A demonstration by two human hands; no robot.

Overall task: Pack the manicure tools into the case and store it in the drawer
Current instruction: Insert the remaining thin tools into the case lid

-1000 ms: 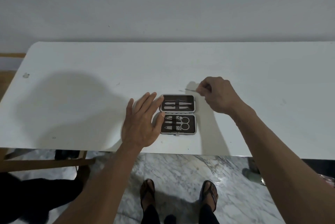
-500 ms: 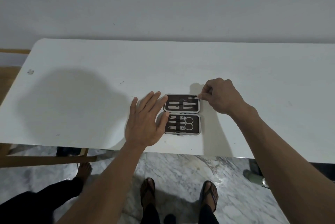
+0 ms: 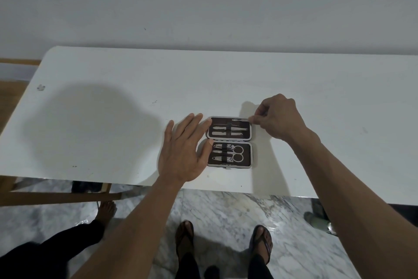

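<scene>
A small manicure case (image 3: pixel 247 143) lies open on the white table (image 3: pixel 113 120), near its front edge. The far half holds slim metal tools under a black strap; the near half holds scissors (image 3: pixel 236 153) and clippers. My right hand (image 3: pixel 277 118) pinches a thin metal tool (image 3: pixel 239 119) by its right end and holds it over the top row of the far half. My left hand (image 3: pixel 183 149) lies flat with straight fingers, its fingertips and thumb against the case's left edge.
The table's front edge runs just below the case. A wooden frame (image 3: pixel 56 195) stands under the table at the left. Below are a marble floor, my feet in sandals, and another person's leg (image 3: pixel 67 240) at the lower left.
My right hand has carried the thin tool from the table behind the case down and left onto the far half's top row. My left hand stays against the case.
</scene>
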